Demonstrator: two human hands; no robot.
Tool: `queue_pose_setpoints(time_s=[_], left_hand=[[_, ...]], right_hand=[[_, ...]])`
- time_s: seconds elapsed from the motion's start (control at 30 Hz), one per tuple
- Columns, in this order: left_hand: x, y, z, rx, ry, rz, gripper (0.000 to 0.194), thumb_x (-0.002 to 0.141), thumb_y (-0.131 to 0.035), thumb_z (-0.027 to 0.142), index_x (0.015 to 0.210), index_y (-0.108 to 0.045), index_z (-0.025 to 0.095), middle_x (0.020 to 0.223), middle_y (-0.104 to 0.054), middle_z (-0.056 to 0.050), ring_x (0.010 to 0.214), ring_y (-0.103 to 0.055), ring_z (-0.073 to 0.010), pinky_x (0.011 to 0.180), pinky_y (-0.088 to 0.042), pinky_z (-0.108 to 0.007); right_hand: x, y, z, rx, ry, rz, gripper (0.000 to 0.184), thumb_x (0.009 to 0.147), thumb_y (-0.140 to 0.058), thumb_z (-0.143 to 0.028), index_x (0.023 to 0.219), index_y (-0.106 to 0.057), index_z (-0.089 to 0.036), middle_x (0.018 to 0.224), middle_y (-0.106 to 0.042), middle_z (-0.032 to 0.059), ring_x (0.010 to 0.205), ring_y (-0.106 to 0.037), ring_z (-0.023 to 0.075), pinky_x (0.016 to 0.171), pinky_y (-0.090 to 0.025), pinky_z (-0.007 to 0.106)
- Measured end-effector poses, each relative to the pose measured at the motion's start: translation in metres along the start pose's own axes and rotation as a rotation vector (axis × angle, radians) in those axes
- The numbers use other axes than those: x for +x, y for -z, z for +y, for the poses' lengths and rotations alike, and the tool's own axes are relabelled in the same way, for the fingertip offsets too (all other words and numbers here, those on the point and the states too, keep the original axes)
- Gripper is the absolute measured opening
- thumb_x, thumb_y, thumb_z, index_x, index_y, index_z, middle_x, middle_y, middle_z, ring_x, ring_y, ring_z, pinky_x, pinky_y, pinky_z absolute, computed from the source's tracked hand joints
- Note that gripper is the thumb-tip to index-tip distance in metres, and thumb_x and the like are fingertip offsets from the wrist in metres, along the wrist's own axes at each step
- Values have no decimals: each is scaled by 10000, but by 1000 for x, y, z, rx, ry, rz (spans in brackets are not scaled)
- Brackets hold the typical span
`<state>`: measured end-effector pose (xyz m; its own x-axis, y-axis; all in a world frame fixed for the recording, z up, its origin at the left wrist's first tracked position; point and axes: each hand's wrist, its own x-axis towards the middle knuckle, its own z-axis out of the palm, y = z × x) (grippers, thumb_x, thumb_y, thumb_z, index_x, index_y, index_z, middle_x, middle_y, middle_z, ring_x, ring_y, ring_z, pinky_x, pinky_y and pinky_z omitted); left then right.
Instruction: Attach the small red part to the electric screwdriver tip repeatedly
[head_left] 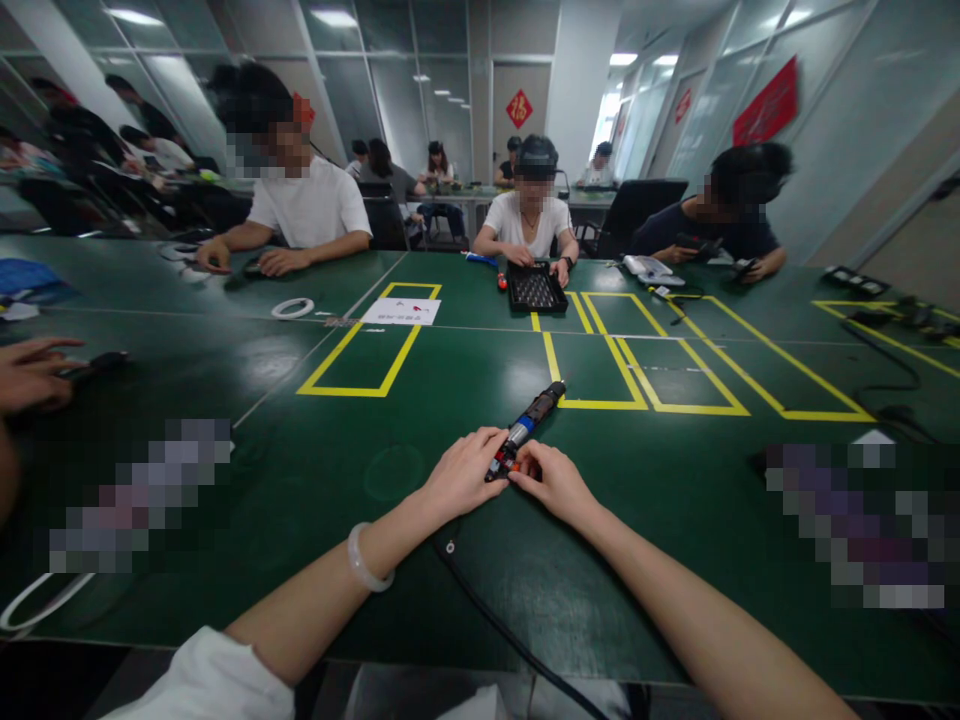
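A slim dark tool body with its inner parts bared, which looks like an opened electric screwdriver (520,430), lies slantwise on the green table. Its black tip points away to the right; a silver and blue cylinder, probably a motor, shows in the middle, with red parts at the near end. My left hand (466,470) is closed around that near end from the left. From the right, the curled fingers of my right hand (559,485) touch the red parts; anything small between them is hidden. Below my hands, a black cable (487,610) with a ring-shaped end runs to the table's front edge.
Yellow tape rectangles (349,392) mark the green table (315,460). A white paper (401,311), a white ring (292,309) and a black tray (537,287) lie farther off. Co-workers sit across; another person's hand (37,375) is at left. Blurred-out items flank my arms.
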<state>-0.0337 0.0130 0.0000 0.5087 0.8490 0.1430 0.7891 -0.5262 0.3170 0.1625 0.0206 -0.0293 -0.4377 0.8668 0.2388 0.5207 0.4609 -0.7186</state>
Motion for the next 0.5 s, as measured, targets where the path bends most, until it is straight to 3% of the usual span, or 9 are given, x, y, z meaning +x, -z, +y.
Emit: queue_pose_setpoints(time_s=[0.13, 0.33, 0.5], left_hand=[[0, 2, 3, 35, -4, -7, 661, 806, -596, 380, 1393, -356, 193, 1341, -466, -121, 1110, -524, -277, 924, -431, -391], [-1, 0, 7, 106, 1, 24, 650, 830, -579, 444, 1390, -350, 208, 1308, -484, -109, 1079, -535, -254, 892, -436, -364], [1, -4, 12, 177, 38, 49, 574, 892, -479, 464, 1382, -367, 187, 1257, -505, -113, 1037, -546, -251, 865, -447, -370]], right_hand=[[-1, -2, 1, 27, 37, 9, 155, 809, -643, -205, 907, -523, -205, 706, -563, -29, 630, -516, 139, 613, -394, 238], [-2, 1, -2, 70, 103, -1, 17, 869, -570, -198, 874, -582, -188, 777, -626, 9, 684, -565, 147, 655, -426, 240], [-4, 3, -5, 40, 134, 24, 83, 903, -536, -226, 892, -610, -192, 836, -660, 30, 739, -597, 166, 727, -453, 271]])
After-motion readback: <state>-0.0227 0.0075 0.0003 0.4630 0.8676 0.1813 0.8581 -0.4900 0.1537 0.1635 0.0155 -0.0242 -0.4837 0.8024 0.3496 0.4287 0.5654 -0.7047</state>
